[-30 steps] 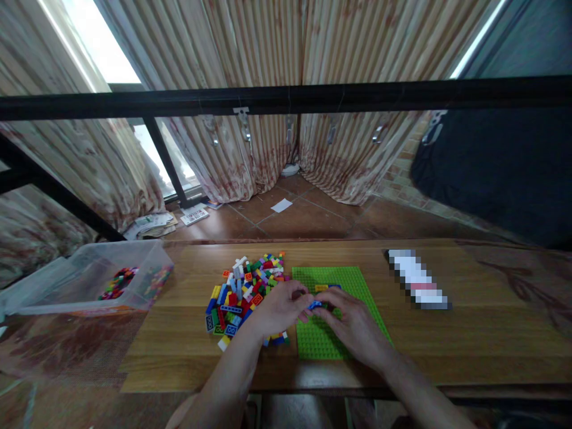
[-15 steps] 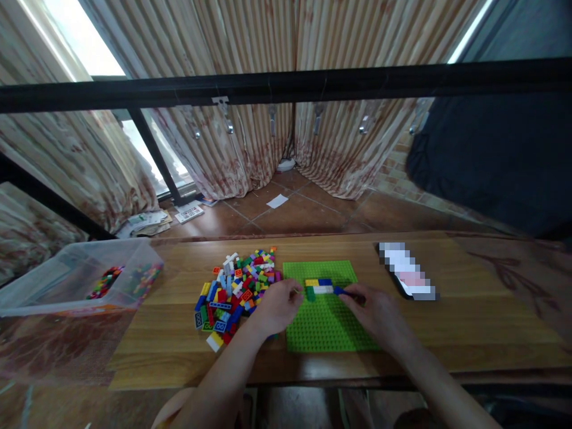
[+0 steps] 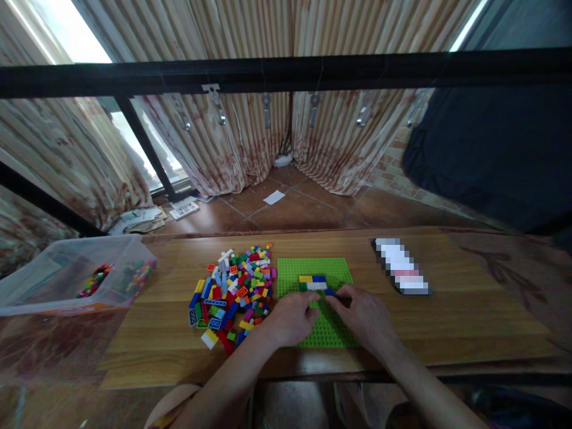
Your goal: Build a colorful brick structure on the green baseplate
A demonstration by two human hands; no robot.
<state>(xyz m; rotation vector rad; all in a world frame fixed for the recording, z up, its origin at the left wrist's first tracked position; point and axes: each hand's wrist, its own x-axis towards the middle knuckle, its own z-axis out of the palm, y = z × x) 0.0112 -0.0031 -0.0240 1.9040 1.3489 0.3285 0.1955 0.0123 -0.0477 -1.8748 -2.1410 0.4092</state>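
Observation:
A green studded baseplate [image 3: 333, 268] lies on the table with a small cluster of toy bricks on it. The cluster has a yellow brick [image 3: 305, 279] and a blue brick [image 3: 319, 279] at the back, and a white brick [image 3: 316, 286] with a bit of green in front. My right hand [image 3: 364, 310] pinches another blue brick [image 3: 329, 292] at the cluster's right end. My left hand [image 3: 295, 319] rests over the plate's left part, its fingers curled together just in front of the white brick. Whatever those fingers hold, if anything, is hidden.
Left of the plate a heap of mixed loose bricks [image 3: 241, 286] spreads over the wooden table [image 3: 152, 333]. A clear plastic bin [image 3: 120, 247] with more bricks stands at the far left. To the right lies a phone [image 3: 402, 265]. A black rail [image 3: 250, 72] crosses beyond the table.
My left hand has moved right and nearer, from the plate's left edge to in front of the white brick. My right hand stays at the blue brick. The view has shifted slightly.

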